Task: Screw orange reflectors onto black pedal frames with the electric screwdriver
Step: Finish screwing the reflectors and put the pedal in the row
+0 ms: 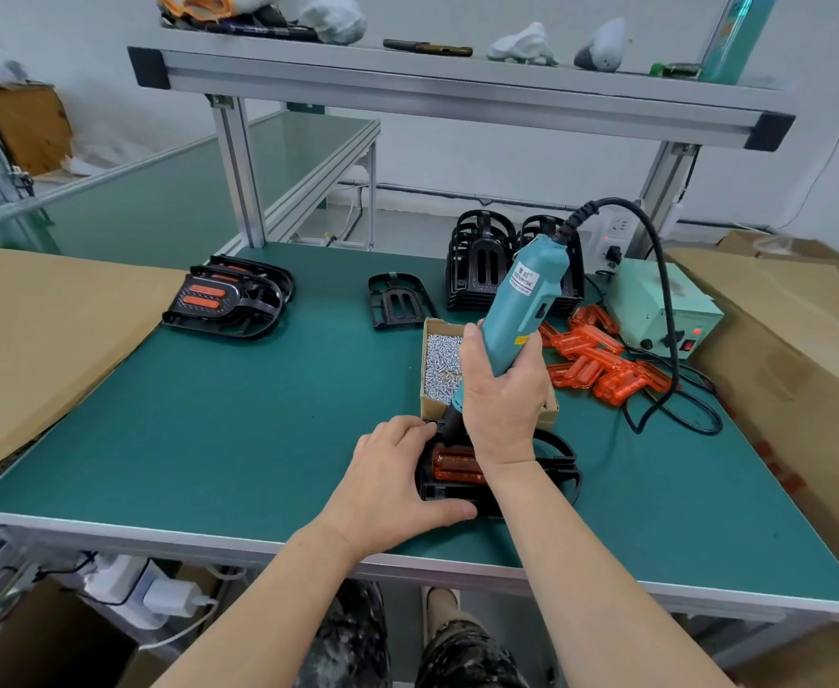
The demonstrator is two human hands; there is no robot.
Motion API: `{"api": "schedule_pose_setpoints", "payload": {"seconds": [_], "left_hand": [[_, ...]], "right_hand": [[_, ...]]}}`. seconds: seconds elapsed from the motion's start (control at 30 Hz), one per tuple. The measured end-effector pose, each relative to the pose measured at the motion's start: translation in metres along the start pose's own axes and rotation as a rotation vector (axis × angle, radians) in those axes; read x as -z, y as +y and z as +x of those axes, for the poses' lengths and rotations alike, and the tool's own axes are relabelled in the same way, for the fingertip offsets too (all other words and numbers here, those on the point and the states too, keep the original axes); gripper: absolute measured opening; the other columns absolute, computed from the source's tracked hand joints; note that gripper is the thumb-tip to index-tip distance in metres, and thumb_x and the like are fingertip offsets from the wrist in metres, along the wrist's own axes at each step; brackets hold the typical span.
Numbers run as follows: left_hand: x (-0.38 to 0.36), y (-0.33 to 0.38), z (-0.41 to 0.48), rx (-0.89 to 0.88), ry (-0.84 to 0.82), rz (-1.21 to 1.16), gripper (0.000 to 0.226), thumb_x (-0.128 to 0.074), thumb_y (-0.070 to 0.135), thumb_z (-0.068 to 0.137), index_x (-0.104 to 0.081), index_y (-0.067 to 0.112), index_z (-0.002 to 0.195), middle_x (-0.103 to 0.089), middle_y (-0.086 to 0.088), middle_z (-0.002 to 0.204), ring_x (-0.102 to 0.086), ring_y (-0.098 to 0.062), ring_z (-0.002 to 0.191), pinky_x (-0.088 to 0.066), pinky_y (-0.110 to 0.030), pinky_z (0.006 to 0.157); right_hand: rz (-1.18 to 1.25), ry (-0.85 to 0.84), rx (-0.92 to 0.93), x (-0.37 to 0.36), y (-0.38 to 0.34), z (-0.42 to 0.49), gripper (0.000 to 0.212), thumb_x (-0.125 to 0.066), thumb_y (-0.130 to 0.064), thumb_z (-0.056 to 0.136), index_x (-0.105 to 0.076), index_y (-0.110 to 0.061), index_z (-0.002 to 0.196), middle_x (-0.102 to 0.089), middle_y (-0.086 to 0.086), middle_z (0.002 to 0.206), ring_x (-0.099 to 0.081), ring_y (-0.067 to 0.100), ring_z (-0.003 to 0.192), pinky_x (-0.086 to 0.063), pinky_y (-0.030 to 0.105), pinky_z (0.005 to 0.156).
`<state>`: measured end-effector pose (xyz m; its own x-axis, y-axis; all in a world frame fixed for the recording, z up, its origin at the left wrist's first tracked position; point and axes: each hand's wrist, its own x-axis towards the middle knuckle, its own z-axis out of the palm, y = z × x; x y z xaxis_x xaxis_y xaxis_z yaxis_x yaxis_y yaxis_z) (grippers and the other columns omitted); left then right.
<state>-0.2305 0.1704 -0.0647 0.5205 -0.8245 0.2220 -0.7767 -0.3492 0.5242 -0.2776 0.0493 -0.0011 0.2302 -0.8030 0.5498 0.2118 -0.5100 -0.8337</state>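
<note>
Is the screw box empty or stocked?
Stocked: silver screws cover the visible floor of the open cardboard screw box. The right hand with the electric screwdriver hides its right part.

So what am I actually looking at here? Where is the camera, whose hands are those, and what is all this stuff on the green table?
There is no machine here: a person works with bare hands, and the single picture comes from a camera worn on their head, looking down. The right hand grips a turquoise electric screwdriver, its tip pointing down at a black pedal frame that the left hand holds steady on the green table. An orange reflector sits in that frame. Just beyond it stands a small box of screws, with loose orange reflectors piled to its right. Further back is a stack of empty frames, and at the left lie finished pedals with reflectors fitted.
</note>
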Motion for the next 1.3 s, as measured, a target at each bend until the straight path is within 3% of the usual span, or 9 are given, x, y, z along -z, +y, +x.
{"api": "schedule_pose_setpoints", "payload": {"seconds": [0.3, 0.5, 0.6, 0.7, 0.93, 1.0, 1.1, 1.2, 1.3], "left_hand": [[0.000, 0.000, 0.000, 0.007, 0.000, -0.013, 0.098, -0.067, 0.078, 0.061, -0.047, 0.024, 0.141, -0.045, 0.011, 0.135, -0.039, -0.008, 0.123, -0.029, -0.030, 0.111], [0.000, -0.001, 0.001, 0.000, 0.000, -0.007, 0.100, -0.064, 0.080, 0.061, -0.046, 0.024, 0.142, -0.045, 0.012, 0.135, -0.039, -0.007, 0.124, -0.031, -0.032, 0.111], [-0.001, -0.001, 0.001, -0.005, 0.004, 0.005, 0.102, -0.061, 0.081, 0.061, -0.045, 0.023, 0.144, -0.044, 0.012, 0.138, -0.037, -0.007, 0.127, -0.029, -0.032, 0.112], [-0.001, -0.001, 0.002, -0.007, 0.009, 0.006, 0.104, -0.055, 0.083, 0.060, -0.045, 0.023, 0.144, -0.044, 0.011, 0.139, -0.037, -0.007, 0.127, -0.029, -0.032, 0.112], [-0.002, -0.003, 0.001, -0.006, 0.010, -0.008, 0.104, -0.057, 0.083, 0.060, -0.044, 0.024, 0.145, -0.044, 0.012, 0.140, -0.037, -0.005, 0.126, -0.029, -0.032, 0.113], [-0.003, -0.003, 0.000, -0.008, 0.011, -0.002, 0.104, -0.056, 0.084, 0.061, -0.042, 0.024, 0.145, -0.042, 0.013, 0.141, -0.035, -0.005, 0.127, -0.027, -0.030, 0.113], [-0.004, -0.003, 0.000, -0.009, 0.016, 0.001, 0.104, -0.056, 0.084, 0.061, -0.042, 0.025, 0.146, -0.042, 0.013, 0.141, -0.034, -0.004, 0.128, -0.026, -0.030, 0.114], [-0.005, -0.004, 0.000, -0.015, 0.019, 0.007, 0.104, -0.055, 0.085, 0.062, -0.041, 0.025, 0.146, -0.041, 0.012, 0.142, -0.033, -0.004, 0.128, -0.023, -0.026, 0.113], [-0.005, -0.004, 0.000, -0.018, 0.019, 0.014, 0.104, -0.054, 0.086, 0.062, -0.040, 0.026, 0.146, -0.040, 0.013, 0.141, -0.032, -0.003, 0.126, -0.020, -0.023, 0.110]], "right_hand": [[-0.010, -0.047, -0.029, -0.003, 0.002, 0.001, 0.028, -0.069, -0.027, 0.087, -0.043, -0.031, 0.078, -0.056, -0.030, 0.067, -0.051, -0.003, 0.056, -0.039, 0.009, 0.055], [0.042, -0.054, -0.121, 0.005, 0.005, 0.003, 0.022, -0.067, -0.046, 0.082, -0.053, -0.028, 0.083, -0.063, -0.016, 0.068, -0.057, 0.002, 0.059, -0.046, 0.016, 0.058], [0.053, -0.048, -0.143, 0.013, 0.009, 0.007, 0.033, -0.066, -0.056, 0.080, -0.059, -0.024, 0.085, -0.069, 0.004, 0.076, -0.067, 0.023, 0.073, -0.056, 0.038, 0.069], [0.067, -0.035, -0.146, 0.015, 0.010, 0.008, 0.035, -0.067, -0.055, 0.081, -0.061, -0.021, 0.089, -0.068, 0.011, 0.081, -0.067, 0.030, 0.078, -0.056, 0.047, 0.076], [0.207, -0.004, -0.144, 0.008, -0.007, 0.033, 0.015, -0.070, -0.051, 0.084, -0.061, -0.040, 0.087, -0.067, 0.004, 0.077, -0.065, 0.018, 0.071, -0.054, 0.034, 0.070], [0.251, 0.129, -0.244, 0.004, -0.003, 0.046, 0.022, -0.068, -0.050, 0.087, -0.058, -0.032, 0.097, -0.070, -0.002, 0.075, -0.068, 0.014, 0.072, -0.057, 0.031, 0.071], [0.321, 0.278, -0.605, -0.001, 0.015, 0.060, 0.032, -0.062, -0.052, 0.095, -0.054, -0.022, 0.104, -0.070, -0.008, 0.082, -0.069, 0.011, 0.076, -0.058, 0.031, 0.070], [0.373, 0.278, -0.907, -0.001, 0.033, 0.064, 0.041, -0.058, -0.052, 0.097, -0.051, -0.017, 0.117, -0.061, -0.003, 0.092, -0.062, 0.009, 0.072, -0.049, 0.025, 0.060], [0.418, 0.226, -1.020, -0.004, 0.042, 0.059, 0.032, -0.058, -0.042, 0.101, -0.050, -0.016, 0.119, -0.058, 0.000, 0.094, -0.061, 0.011, 0.073, -0.052, 0.025, 0.064]]}}
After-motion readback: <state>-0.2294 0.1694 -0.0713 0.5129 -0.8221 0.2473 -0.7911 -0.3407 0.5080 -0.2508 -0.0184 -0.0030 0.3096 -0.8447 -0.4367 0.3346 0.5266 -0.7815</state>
